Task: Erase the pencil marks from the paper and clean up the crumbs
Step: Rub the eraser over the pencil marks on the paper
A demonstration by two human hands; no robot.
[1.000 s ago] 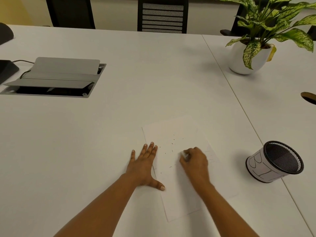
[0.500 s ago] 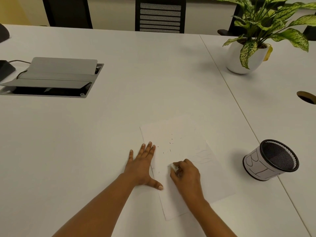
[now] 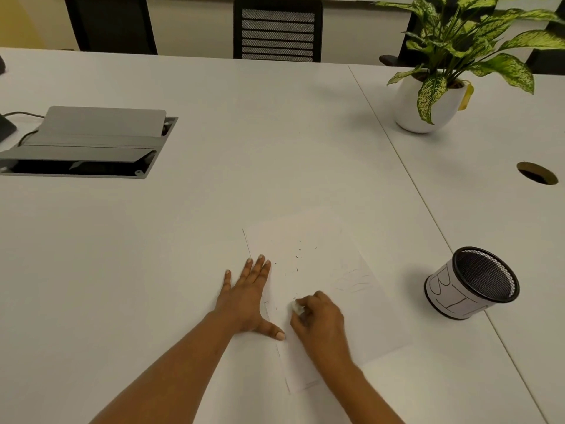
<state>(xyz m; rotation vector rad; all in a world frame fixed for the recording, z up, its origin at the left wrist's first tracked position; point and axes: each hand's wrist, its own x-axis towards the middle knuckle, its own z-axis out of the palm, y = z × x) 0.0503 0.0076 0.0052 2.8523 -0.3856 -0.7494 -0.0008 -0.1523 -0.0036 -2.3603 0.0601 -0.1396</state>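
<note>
The left hand [image 3: 246, 296] lay flat on the paper's [image 3: 360, 319] left edge while the right hand [image 3: 318, 319] pinched a white eraser [image 3: 296, 307] against the sheet, dark crumbs [image 3: 298, 258] scattered above.

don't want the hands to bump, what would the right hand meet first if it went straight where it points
Bar a few crumbs, probably the left hand, flat on the paper.

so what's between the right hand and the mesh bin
Head view: from the right hand holding the eraser, paper with faint pencil lines just beyond the direct path, then bare table up to the mesh bin.
</note>
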